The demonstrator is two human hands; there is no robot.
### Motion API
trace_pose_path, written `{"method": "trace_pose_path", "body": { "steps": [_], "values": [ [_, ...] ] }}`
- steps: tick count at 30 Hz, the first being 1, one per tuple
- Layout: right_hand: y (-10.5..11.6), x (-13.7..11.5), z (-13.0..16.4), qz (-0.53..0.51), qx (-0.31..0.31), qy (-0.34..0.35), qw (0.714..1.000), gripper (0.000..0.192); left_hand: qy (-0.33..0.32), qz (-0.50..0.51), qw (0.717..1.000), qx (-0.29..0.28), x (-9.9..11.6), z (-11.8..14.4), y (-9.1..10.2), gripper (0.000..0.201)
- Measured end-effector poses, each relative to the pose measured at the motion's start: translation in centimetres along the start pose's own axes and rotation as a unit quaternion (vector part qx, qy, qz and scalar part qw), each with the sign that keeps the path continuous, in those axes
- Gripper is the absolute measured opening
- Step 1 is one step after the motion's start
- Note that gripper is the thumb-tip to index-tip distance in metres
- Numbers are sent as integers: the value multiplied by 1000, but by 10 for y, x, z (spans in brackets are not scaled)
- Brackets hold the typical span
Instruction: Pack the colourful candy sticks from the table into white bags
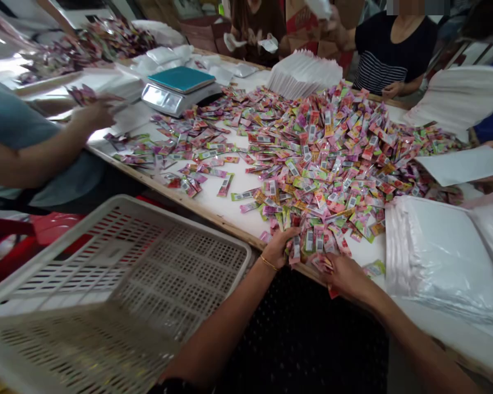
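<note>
- Head view: the left hand [278, 247] and the right hand [345, 276] meet at the near edge of the table [230, 210], both closed around one bunch of sachets [312, 243] gathered between them.
- The left hand's fingers curl over the bunch from the left; a thin gold bangle [268, 263] sits on that wrist.
- The right hand grips the bunch from below and the right, a few packets poking out under its fingers.
- The bunch lies at the front tip of a big loose heap of sachets [332, 153] (pink, green, yellow and red, each with a barcode) spread over the white tabletop.
- Just right of the hands, a stack of white bags [439, 257] rests on the table.
- To the left, below the table edge, stands a pale slotted plastic crate [119, 284].
- Farther back, a weighing scale [178, 90] with a teal platter sits near another pile of white bags [304, 74].
- A co-worker's hand [94, 112] at far left holds some sachets; other people stand along the far side.
</note>
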State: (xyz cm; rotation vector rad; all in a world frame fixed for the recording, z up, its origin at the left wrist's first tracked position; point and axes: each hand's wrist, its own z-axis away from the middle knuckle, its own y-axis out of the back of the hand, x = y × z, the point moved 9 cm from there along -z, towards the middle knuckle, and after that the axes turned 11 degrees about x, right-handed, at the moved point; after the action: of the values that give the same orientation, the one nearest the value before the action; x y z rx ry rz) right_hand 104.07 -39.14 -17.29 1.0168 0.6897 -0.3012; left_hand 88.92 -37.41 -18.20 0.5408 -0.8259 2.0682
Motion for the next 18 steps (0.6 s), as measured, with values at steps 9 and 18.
{"method": "trace_pose_path", "body": {
  "steps": [9, 18],
  "values": [
    [115, -15, -126, 130, 191, -108, 967, 42, 25, 158, 983, -91, 5, -5, 8, 14],
    [110, -4, -169, 19, 178, -135, 975, 30, 50, 110, 988, -98, -4, -9, 15, 22]
  ]
}}
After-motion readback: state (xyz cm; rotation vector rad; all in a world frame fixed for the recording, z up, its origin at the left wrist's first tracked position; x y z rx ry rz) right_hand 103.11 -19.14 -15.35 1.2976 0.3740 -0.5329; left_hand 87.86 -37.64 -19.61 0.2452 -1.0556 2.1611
